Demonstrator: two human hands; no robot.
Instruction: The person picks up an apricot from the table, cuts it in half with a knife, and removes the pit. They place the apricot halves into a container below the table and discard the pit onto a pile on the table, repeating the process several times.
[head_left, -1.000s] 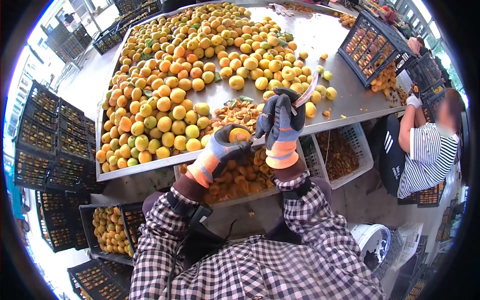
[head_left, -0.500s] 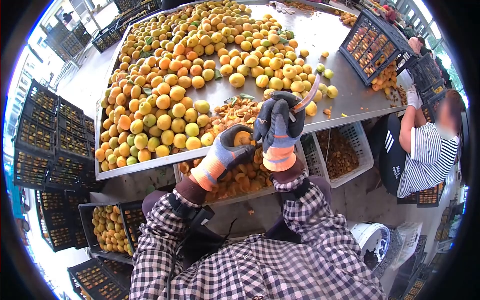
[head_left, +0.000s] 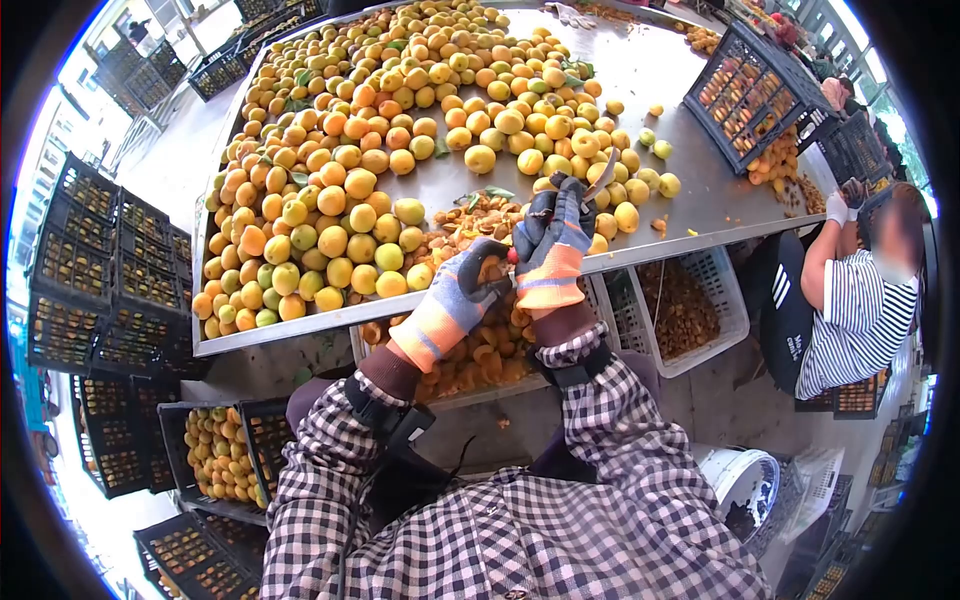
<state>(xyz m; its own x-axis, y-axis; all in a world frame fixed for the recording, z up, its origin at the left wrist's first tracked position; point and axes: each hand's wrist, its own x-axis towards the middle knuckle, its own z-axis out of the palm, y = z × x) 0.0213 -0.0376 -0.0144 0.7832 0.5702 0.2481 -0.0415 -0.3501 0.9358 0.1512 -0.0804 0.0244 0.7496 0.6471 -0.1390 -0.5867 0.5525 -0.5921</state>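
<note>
My gloved left hand is closed around an apricot, most of it hidden by the fingers. Right beside it, my gloved right hand grips a knife whose curved blade sticks out up and to the right. A small red spot shows between the two hands; I cannot make out what it belongs to. Beyond my hands lies a heap of pits and scraps at the edge of the metal table. Under them, a crate of apricot halves is partly covered by my arms.
Whole apricots cover much of the tabletop. A tipped black crate spills fruit at the right. Below the table edge stands a white crate of brown pieces. Stacked crates line the left; a seated person is at the right.
My right hand has shifted slightly left and turned, drawing closer to my left hand, and the blade has moved down. The apricot is more hidden. The other person's hands have come together.
</note>
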